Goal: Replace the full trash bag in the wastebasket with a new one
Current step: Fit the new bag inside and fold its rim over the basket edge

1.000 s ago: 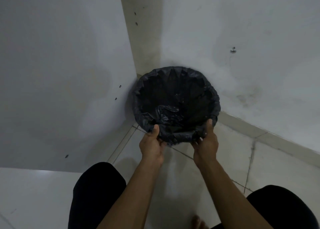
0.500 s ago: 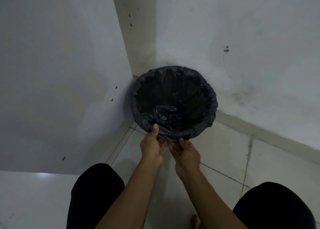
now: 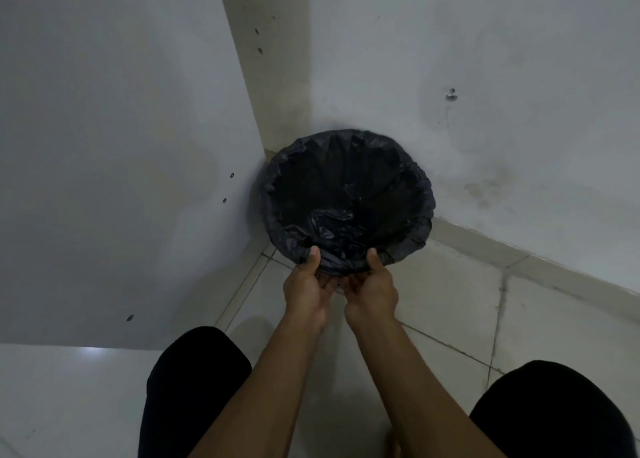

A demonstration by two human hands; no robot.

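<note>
While the trash bag [image 3: 346, 194], evidently thin, soft and light, lines the corner wastebasket [image 3: 420, 235], my left hand [image 3: 306, 293] and right hand [image 3: 372, 289] each pinch its overhang at the near rim; grip gathered film there.

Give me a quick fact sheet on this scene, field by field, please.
place: corner of two white walls, tiled floor
black trash bag: open, folded over a round rim
wastebasket: hidden under the bag
left hand: pinches the bag's near edge, thumb on top
right hand: pinches the same edge, beside the left
contents: too dark to tell
</note>
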